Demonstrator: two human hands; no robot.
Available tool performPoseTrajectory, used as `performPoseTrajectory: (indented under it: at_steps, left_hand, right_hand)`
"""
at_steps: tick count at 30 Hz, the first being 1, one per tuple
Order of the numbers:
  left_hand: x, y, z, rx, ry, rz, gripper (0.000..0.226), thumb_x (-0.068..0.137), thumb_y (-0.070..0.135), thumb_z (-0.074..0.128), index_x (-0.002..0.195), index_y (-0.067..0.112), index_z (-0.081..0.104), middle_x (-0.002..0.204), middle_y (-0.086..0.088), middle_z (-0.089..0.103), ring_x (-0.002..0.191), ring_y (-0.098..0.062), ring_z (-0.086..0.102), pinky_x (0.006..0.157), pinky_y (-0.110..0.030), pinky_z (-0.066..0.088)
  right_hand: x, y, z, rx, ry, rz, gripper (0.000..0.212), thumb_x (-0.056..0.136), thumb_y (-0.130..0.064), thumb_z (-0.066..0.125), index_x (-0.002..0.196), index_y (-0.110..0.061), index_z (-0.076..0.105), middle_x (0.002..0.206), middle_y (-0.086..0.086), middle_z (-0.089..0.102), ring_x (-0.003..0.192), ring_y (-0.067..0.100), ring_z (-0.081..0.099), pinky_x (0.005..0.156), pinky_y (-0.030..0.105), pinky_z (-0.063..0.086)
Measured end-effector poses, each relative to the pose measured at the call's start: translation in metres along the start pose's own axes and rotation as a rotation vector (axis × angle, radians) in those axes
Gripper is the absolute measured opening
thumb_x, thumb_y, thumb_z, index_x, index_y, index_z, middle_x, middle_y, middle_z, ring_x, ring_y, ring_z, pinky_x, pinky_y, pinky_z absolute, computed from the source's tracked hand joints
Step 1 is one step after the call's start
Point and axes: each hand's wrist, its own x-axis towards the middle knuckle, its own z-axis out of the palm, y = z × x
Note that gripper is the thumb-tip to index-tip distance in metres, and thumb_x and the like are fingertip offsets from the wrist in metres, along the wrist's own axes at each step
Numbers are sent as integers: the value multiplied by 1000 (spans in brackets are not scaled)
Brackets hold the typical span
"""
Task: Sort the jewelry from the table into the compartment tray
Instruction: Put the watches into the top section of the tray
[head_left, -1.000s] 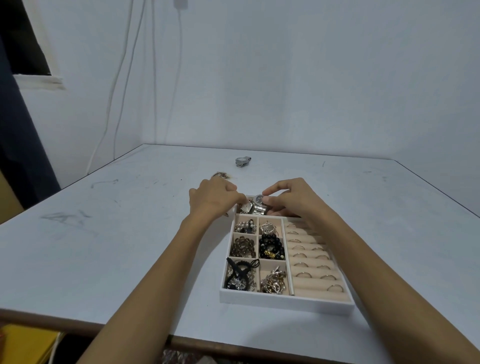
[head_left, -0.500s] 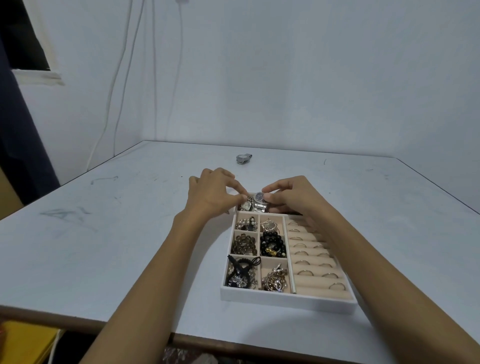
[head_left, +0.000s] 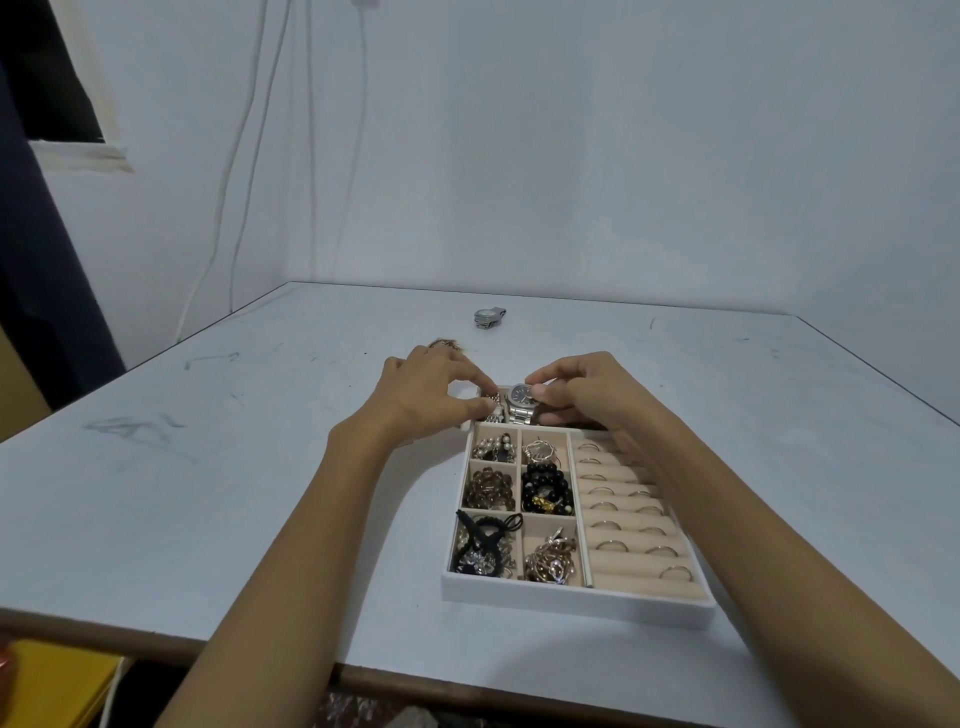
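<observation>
A white compartment tray (head_left: 571, 597) with beige lining lies near the table's front edge. Its small cells hold beaded bracelets, earrings and hair ties; the right-hand rolls carry several rings. Over the tray's far row, my right hand (head_left: 592, 395) pinches a silver watch with a dark dial (head_left: 521, 400). My left hand (head_left: 431, 397) pinches a second metal watch band (head_left: 493, 408) just left of it. Another silver watch (head_left: 488, 317) lies on the table farther back. A small brownish piece of jewelry (head_left: 445, 343) peeks out behind my left hand.
The grey-white table (head_left: 208, 467) meets white walls at the back and right. Cables hang down the back-left corner. A dark window opening and curtain are at the far left. A yellow object (head_left: 47, 680) sits below the table's front-left edge.
Both hands stay over the tray's far row. My left fingers have spread slightly on the band, and the dark-dial watch sits more upright in my right fingers.
</observation>
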Motion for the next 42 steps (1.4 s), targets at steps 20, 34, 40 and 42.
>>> performPoseTrajectory:
  at_steps: [20, 34, 40, 42]
  left_hand:
    - [0, 1, 1, -62, -30, 11, 25, 84, 51, 60, 108, 47, 62, 110, 19, 60, 109, -6, 53, 94, -36, 31]
    - [0, -1, 3, -50, -47, 3, 24, 86, 50, 58, 109, 48, 62, 125, 12, 57, 118, -11, 49, 104, -43, 31]
    - [-2, -3, 1, -77, -43, 19, 24, 88, 47, 57, 111, 45, 62, 117, 17, 60, 113, -7, 51, 102, -42, 33]
    - [-1, -7, 2, -128, -16, 18, 26, 91, 44, 53, 116, 43, 59, 112, 19, 61, 111, -6, 53, 102, -42, 35]
  right_hand:
    - [1, -16, 8, -222, -37, -14, 12, 87, 1, 62, 96, 5, 69, 89, 26, 71, 60, 22, 65, 61, 26, 58]
    - [-2, -12, 15, -459, 130, -191, 9, 81, -9, 65, 87, -12, 72, 64, 3, 69, 62, 21, 72, 72, 31, 59]
    - [-3, -16, 6, -377, 137, -236, 10, 86, -14, 63, 91, -14, 72, 72, 10, 71, 61, 29, 70, 70, 35, 60]
    - [0, -17, -5, -360, 208, -273, 12, 86, -15, 63, 94, -18, 72, 82, 8, 69, 74, 30, 70, 77, 39, 58]
